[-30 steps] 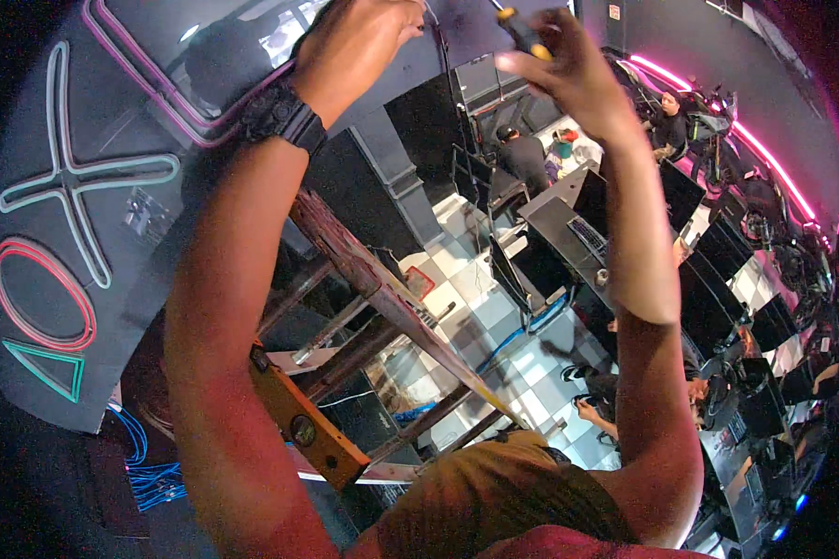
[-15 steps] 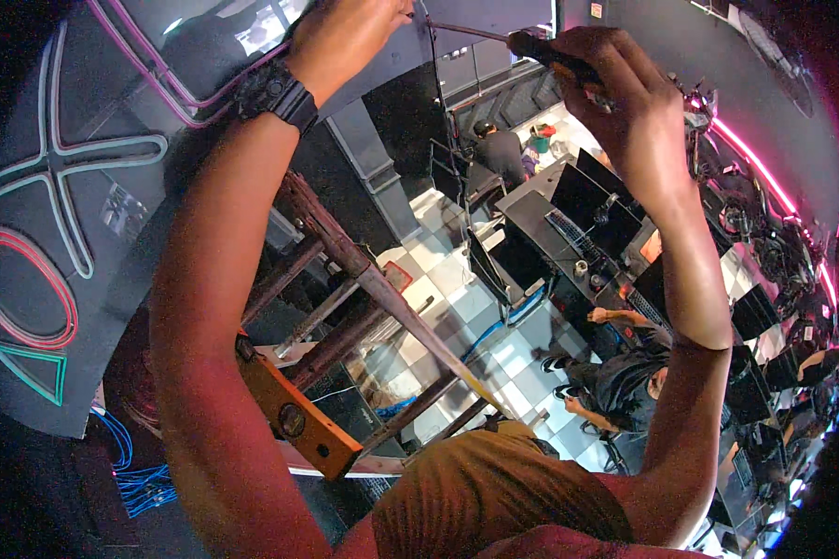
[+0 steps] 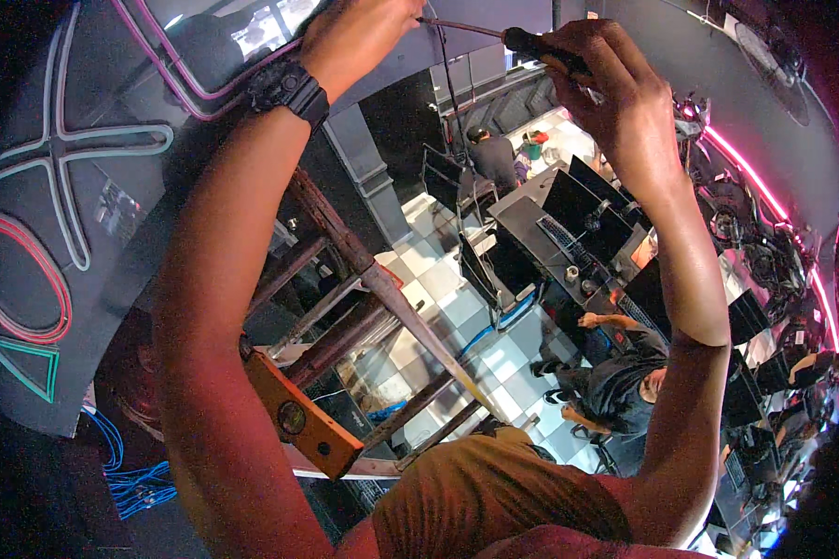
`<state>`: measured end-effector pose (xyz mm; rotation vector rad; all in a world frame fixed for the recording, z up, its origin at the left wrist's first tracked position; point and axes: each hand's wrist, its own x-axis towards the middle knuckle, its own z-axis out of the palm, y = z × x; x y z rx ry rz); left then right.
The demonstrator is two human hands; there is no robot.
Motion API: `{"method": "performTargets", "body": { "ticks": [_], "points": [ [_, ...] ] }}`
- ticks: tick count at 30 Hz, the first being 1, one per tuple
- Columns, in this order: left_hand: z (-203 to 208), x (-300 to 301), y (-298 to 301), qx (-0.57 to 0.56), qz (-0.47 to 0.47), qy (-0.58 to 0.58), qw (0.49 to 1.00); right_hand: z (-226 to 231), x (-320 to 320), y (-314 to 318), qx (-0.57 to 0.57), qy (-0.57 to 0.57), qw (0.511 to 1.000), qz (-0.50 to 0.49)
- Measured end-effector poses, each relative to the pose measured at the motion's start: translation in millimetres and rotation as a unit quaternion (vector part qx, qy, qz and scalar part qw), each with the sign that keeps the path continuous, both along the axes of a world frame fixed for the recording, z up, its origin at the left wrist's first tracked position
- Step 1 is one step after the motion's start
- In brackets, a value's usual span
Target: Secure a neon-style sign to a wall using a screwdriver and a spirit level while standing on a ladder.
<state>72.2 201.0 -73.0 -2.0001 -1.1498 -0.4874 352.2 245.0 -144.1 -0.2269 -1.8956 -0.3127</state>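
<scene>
Raised high in front of me, my right hand is closed around the dark handle of a screwdriver. Its thin shaft points left, and the tip meets the fingertips of my left hand. Those left fingers are bent together at the top edge of the view; whatever they pinch is too small or hidden to name. A black watch is strapped on my left wrist. A thin dark cable hangs down just beside the screwdriver tip.
Below my arms stands a worn wooden ladder, with an orange spirit level near it. Neon-tube shapes line the left wall. A seated person is among desks and monitors; another crouches farther off. Blue cables lie lower left.
The whole view has shifted slightly. The screwdriver's tip now touches my left fingertips, where a small gap showed before. My right hand's grip on the handle has turned a little.
</scene>
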Motion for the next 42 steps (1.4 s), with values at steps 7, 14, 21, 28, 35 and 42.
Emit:
{"method": "performTargets", "body": {
  "ticks": [7,14,21,28,35,42],
  "points": [
    [-2,1,3,0.007,0.007,0.007,1.000,2,1,0,0.045,-0.013,0.998,-0.040],
    [-2,-8,7,0.020,-0.035,0.025,0.999,3,5,-5,0.060,-0.024,0.997,-0.040],
    [-19,-25,23,-0.158,-0.243,-0.294,0.911,2,0,-8,0.011,-0.019,0.999,-0.024],
    [-10,-20,18,-0.007,-0.091,-0.056,0.994,6,4,-4,0.050,-0.056,0.996,-0.047],
    [1,-11,8,0.047,-0.032,0.086,0.995,6,-12,4,-0.064,-0.017,0.998,-0.019],
    [-13,-10,12,-0.153,-0.194,-0.346,0.905,25,0,-37,0.005,-0.091,0.992,-0.089]
  ]
}}
